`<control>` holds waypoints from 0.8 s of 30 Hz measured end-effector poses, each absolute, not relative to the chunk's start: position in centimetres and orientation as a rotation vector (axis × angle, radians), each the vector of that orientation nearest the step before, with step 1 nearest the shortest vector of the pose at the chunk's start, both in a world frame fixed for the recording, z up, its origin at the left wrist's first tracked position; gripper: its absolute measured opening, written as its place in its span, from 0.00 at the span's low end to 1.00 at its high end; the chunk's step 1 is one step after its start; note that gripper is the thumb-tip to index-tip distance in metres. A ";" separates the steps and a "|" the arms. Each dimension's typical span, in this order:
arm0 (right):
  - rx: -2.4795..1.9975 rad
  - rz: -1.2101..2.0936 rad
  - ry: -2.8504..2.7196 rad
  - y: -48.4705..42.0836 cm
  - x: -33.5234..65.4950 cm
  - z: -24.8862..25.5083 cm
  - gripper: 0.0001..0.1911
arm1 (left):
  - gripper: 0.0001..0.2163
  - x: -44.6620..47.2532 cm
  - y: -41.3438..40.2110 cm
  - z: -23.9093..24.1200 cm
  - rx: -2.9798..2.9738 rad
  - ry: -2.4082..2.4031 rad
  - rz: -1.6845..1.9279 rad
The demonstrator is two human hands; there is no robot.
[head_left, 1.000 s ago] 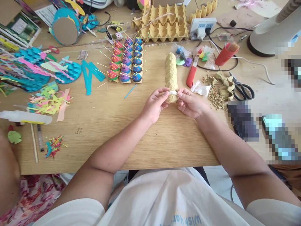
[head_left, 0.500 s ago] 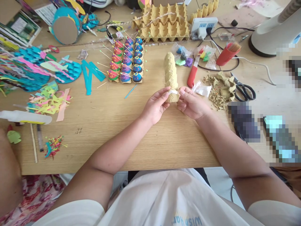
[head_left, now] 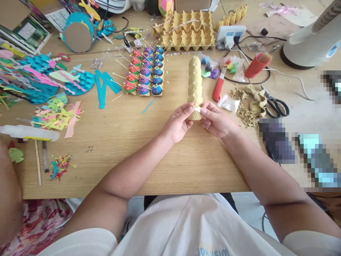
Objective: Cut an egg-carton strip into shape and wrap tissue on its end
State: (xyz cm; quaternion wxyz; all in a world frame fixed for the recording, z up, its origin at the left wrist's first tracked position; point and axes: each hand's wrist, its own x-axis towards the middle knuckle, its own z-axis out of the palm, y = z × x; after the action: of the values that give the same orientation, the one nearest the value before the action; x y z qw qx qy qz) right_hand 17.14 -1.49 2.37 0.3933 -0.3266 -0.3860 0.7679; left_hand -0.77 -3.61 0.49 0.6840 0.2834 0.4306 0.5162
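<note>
A bumpy tan strip cut from an egg carton (head_left: 195, 80) lies lengthwise in front of me on the table. Across its near end runs a thin white strip (head_left: 196, 109), soft-looking; its material I cannot make out. My left hand (head_left: 179, 122) pinches the strip's left end between thumb and fingers, against the carton's side. On the other side, my right hand (head_left: 215, 119) pinches the right end, thumb on top. Both hands' lower fingers curl beside the carton piece. A white packet (head_left: 229, 104) lies just beyond my right hand.
Left of the carton stand painted egg-carton rows (head_left: 144, 71) with sticks poking out. To the right are a red-handled knife (head_left: 218, 85), carton scraps (head_left: 249, 103), scissors (head_left: 277, 105) and a red cup of sticks (head_left: 258, 64). A glue bottle (head_left: 32, 132) lies far left, near another person's arm (head_left: 9, 195).
My right fingertips have moved slightly inward, and the thumb now presses on the white strip's right end. The view has shifted a little; the carton piece stays between my hands.
</note>
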 end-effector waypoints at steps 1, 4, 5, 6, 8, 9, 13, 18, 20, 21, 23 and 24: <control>-0.834 1.958 -0.975 -1.5 17.2 2.4 0.32 | 0.06 -0.9 -3.5 0.3 0.667 0.974 1.153; -0.856 1.997 -0.914 -1.5 17.4 2.3 0.30 | 0.07 -1.2 -3.2 -0.1 0.764 0.985 1.156; -0.858 2.013 -0.885 -1.4 17.4 2.3 0.30 | 0.07 -1.2 -3.2 -0.2 0.780 0.987 1.161; -0.854 2.028 -0.854 -1.4 17.4 2.2 0.30 | 0.07 -1.2 -3.1 -0.3 0.776 0.982 1.168; -0.836 2.048 -0.796 -1.4 17.3 2.1 0.30 | 0.06 -1.2 -3.2 -0.2 0.707 0.936 1.186; -0.826 2.052 -0.776 -1.3 17.3 2.0 0.30 | 0.07 -1.1 -3.2 -0.1 0.653 0.900 1.196; -0.793 2.034 -0.754 -1.2 17.1 1.6 0.29 | 0.10 -0.8 -3.6 0.6 0.491 0.790 1.223; -0.751 1.998 -0.816 -1.2 17.0 1.5 0.29 | 0.10 -0.6 -3.9 1.1 0.420 0.779 1.220; -0.759 1.969 -0.855 -1.2 17.0 1.5 0.29 | 0.09 -0.6 -3.8 1.2 0.400 0.787 1.228; -0.764 1.955 -0.874 -1.2 17.0 1.6 0.29 | 0.09 -0.5 -3.8 1.2 0.393 0.795 1.232; -0.774 1.935 -0.902 -1.3 16.9 1.7 0.29 | 0.08 -0.5 -3.8 1.2 0.386 0.815 1.238; -0.776 1.929 -0.909 -1.4 16.9 1.8 0.29 | 0.08 -0.5 -3.8 1.3 0.384 0.827 1.239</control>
State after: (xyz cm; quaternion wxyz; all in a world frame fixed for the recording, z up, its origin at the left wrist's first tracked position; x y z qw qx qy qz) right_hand 16.86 -1.35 1.76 0.4226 -0.3098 -0.3632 0.7704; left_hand -0.45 -3.78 1.27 0.7185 0.1737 0.3739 0.5602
